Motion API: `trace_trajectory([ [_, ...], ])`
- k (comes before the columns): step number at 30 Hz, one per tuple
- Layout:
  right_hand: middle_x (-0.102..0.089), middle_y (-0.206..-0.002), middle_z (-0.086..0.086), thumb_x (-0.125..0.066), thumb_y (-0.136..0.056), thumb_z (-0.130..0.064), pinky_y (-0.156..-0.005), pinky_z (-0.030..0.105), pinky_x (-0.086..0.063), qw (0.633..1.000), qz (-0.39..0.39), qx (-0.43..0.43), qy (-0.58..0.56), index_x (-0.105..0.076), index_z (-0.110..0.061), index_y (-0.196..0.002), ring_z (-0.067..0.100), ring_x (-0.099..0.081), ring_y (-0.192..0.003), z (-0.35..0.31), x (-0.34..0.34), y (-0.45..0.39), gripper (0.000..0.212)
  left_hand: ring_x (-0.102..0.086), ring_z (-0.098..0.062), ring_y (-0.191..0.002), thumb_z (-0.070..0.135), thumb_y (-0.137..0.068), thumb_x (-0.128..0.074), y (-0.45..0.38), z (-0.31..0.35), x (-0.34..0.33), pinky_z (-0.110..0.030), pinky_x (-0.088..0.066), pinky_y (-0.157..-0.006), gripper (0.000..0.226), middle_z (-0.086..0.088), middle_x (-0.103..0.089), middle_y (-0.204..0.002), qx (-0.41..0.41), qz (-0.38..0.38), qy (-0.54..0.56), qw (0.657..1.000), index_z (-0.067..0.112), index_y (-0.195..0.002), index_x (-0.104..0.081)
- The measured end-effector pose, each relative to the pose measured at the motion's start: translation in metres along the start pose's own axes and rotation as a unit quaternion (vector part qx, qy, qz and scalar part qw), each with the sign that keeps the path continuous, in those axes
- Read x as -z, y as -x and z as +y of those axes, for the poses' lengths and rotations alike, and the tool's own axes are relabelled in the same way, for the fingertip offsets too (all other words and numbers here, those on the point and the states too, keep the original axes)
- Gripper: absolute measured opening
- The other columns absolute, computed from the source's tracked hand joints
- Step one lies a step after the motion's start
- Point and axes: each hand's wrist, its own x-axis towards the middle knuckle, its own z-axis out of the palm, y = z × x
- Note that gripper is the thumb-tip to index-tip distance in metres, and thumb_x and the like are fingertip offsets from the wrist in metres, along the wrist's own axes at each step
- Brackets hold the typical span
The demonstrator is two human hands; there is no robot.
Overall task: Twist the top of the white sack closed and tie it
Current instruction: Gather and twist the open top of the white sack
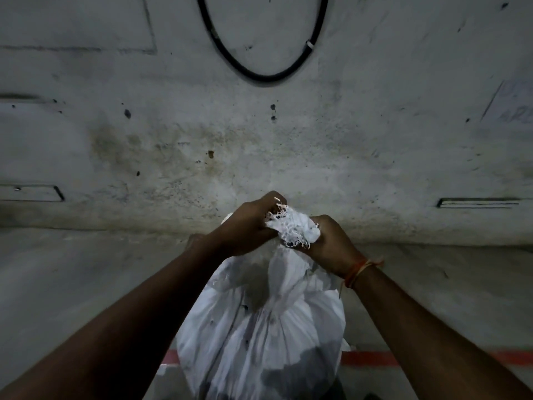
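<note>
**Bunching the sack neck before the twist**

So we've got the white woven sack (265, 327) standing on the concrete floor (86, 269) right in front of us, close to the stained wall (259, 140), with a red floor line (403, 357) running behind its base. Both hands are clamped around the gathered mouth: the left hand (248, 223) is fisted on the far-left side of the bunch, the right hand (331, 241) is fisted on the near-right side, and the frayed top edge (291, 229) sticks out between them.

Our take on doing this bit well: keep one fist low as an anchor, right where the fabric pleats come together, and let the other do the turning. Squeeze slack down first so the neck ends up long enough to knot. The loose strands look like they'd snag, so we'd grip below the fray, not on it.

Labels? None we can read on the sack. There are faint marks on the wall at far right, too blurred to make out.
</note>
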Motion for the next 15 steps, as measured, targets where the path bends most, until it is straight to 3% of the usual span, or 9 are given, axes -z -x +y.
trace_trajectory([
  [3,-0.078,-0.105,-0.002,-0.080,-0.082,-0.019,-0.088,0.031,-0.056,0.997,0.006,0.006,-0.074,-0.077,-0.013,-0.107,0.009,-0.072,-0.101,0.014,0.002,0.009,0.026,-0.065,-0.020,-0.088,0.013,-0.076,-0.064,0.017,-0.014,-0.002,-0.024,-0.040,-0.068,0.037,0.001,-0.069,-0.098,0.038,-0.038,-0.084,0.995,0.023,-0.111,-0.056],
  [6,-0.078,-0.105,-0.003,-0.078,-0.083,-0.008,-0.088,0.029,-0.056,0.990,0.005,-0.019,-0.142,-0.076,-0.014,-0.105,0.010,-0.072,-0.101,0.019,-0.005,0.015,0.024,-0.064,-0.024,-0.090,0.016,-0.072,-0.065,0.029,-0.025,-0.002,-0.024,-0.037,-0.068,0.034,-0.003,-0.072,-0.094,0.072,-0.032,-0.139,0.987,0.026,-0.104,-0.063],
  [10,-0.078,-0.106,-0.005,-0.076,-0.082,-0.003,-0.092,0.033,-0.054,0.976,0.037,-0.046,-0.207,-0.074,-0.017,-0.106,0.010,-0.071,-0.102,0.025,-0.009,0.023,0.028,-0.059,-0.026,-0.092,0.016,-0.067,-0.054,0.042,-0.037,0.001,-0.029,-0.046,-0.073,0.030,0.000,-0.071,-0.091,0.109,0.003,-0.169,0.980,0.025,-0.093,-0.067],
  [13,-0.077,-0.110,-0.002,-0.087,-0.070,-0.022,-0.100,0.039,-0.053,0.944,0.091,-0.085,-0.305,-0.077,-0.024,-0.103,0.014,-0.070,-0.106,0.035,-0.009,0.031,0.034,-0.066,-0.027,-0.087,0.011,-0.064,-0.055,0.063,-0.057,0.004,-0.032,-0.052,-0.069,0.031,0.002,-0.071,-0.091,0.204,0.086,-0.201,0.954,0.026,-0.089,-0.066],
  [15,-0.076,-0.114,0.003,-0.095,-0.053,-0.041,-0.098,0.037,-0.054,0.924,0.105,-0.105,-0.353,-0.077,-0.026,-0.105,0.018,-0.070,-0.107,0.044,-0.009,0.035,0.058,-0.067,-0.025,-0.080,0.007,-0.066,-0.062,0.078,-0.067,0.007,-0.029,-0.050,-0.065,0.025,0.001,-0.071,-0.085,0.279,0.153,-0.209,0.925,0.026,-0.082,-0.069],
])
